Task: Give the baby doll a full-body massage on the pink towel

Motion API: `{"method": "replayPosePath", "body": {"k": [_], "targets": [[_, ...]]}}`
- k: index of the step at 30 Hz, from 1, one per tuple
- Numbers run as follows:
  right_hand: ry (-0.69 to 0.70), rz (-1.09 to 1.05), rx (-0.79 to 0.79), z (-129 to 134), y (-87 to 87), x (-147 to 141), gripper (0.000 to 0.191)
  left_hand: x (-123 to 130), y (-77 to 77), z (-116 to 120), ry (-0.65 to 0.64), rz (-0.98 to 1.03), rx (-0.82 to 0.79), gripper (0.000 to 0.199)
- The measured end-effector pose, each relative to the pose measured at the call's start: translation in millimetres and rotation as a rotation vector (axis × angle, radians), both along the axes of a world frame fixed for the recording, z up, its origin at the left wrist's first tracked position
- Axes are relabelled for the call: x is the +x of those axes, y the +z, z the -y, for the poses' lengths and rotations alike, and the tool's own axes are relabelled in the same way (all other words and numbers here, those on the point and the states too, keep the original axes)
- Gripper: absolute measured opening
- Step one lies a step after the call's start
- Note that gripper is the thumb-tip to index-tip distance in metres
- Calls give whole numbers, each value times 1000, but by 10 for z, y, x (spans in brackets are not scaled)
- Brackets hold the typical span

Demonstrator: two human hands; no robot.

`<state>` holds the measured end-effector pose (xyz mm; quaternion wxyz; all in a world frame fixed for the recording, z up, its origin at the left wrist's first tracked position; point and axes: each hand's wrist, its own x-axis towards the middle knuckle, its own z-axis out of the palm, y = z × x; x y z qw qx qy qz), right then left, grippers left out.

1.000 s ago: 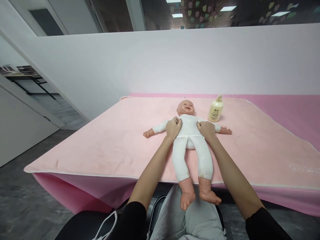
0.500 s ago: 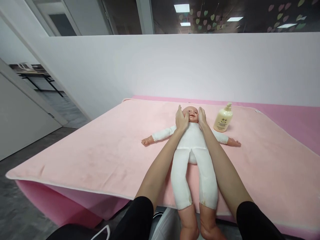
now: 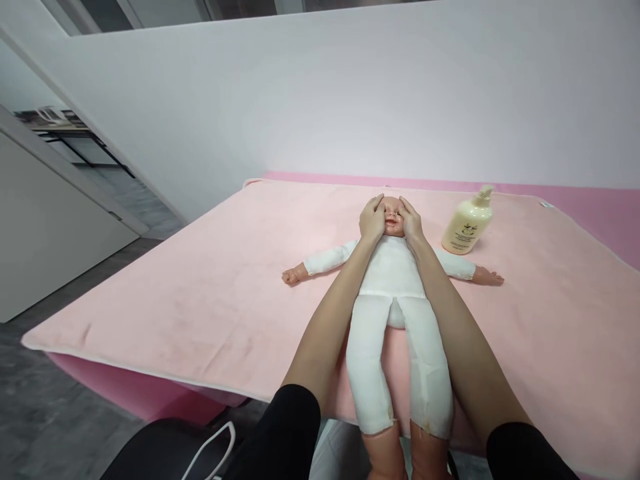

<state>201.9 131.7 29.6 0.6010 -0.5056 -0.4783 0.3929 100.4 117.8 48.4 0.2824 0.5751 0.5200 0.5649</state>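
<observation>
A baby doll [image 3: 393, 270] with a white cloth body lies on its back, its arms spread wide and its lower legs extending over the near edge of the table. My left hand [image 3: 373, 219] lies against the left side of the doll's face, fingers stretched up toward the forehead. On the opposite side, my right hand [image 3: 411, 219] rests the same way, its fingertips at the brow near one eye. Both palms touch the head without closing round it. The nose and mouth show between my hands; the sides of the head are hidden.
A pale yellow pump bottle [image 3: 467, 223] stands beyond the doll's arm on the right. A pink blanket [image 3: 200, 287] covers the table, which meets a white wall [image 3: 350, 100]. At the left is a door [image 3: 55, 227]; a white cord [image 3: 210, 447] shows near my lap.
My fingers have moved inward over the doll's forehead and brow from the sides of its head. The view has tilted down, and the bottle appears farther right.
</observation>
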Motion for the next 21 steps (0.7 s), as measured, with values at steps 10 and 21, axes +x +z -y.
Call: {"method": "replayPosePath", "body": {"k": [10, 21], "targets": [[-2, -117, 28, 84, 19, -13, 41, -11, -49, -42, -92, 320, -38, 32], [39, -297, -29, 181, 115, -4, 47, -49, -35, -57, -143, 395, -110, 37]]}}
